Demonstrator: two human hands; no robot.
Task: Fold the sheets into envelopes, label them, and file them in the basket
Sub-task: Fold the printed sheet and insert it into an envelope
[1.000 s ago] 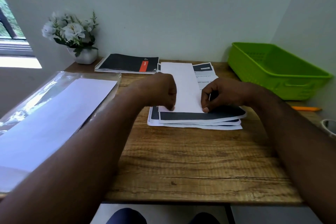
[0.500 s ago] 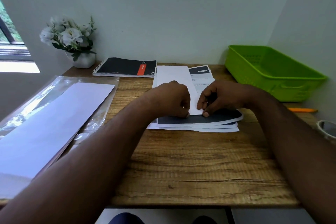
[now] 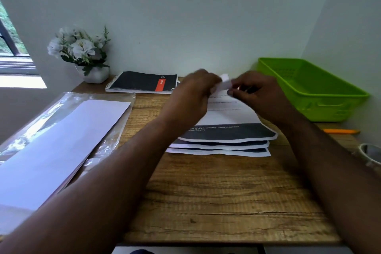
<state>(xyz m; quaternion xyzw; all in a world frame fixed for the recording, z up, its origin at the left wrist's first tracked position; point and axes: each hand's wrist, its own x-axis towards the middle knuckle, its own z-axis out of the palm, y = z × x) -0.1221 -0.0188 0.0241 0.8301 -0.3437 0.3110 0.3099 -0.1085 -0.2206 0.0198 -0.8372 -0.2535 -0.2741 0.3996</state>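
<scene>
Printed sheets (image 3: pixel 222 136) stacked mid-desk; white folded piece (image 3: pixel 224 82), blurred, raised; green basket (image 3: pixel 321 97) right.

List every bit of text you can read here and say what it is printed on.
"...ving room curtains: loose ..." then "...ck/ribbons": white print on the dark band of the top sheet; the start is hidden by the left hand and the rest is blurred.
Thin lines higher on that sheet: too small to read.
Vertical white word on the notebook's red strip: too blurred to read.

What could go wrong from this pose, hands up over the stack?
1. Both hands, left hand and right hand, pinch a small white folded piece in mid-air; it is blurred, so a crooked fold seems possible.
2. The printed stack below lies fanned and unweighted; a forearm could skew it further.
</scene>
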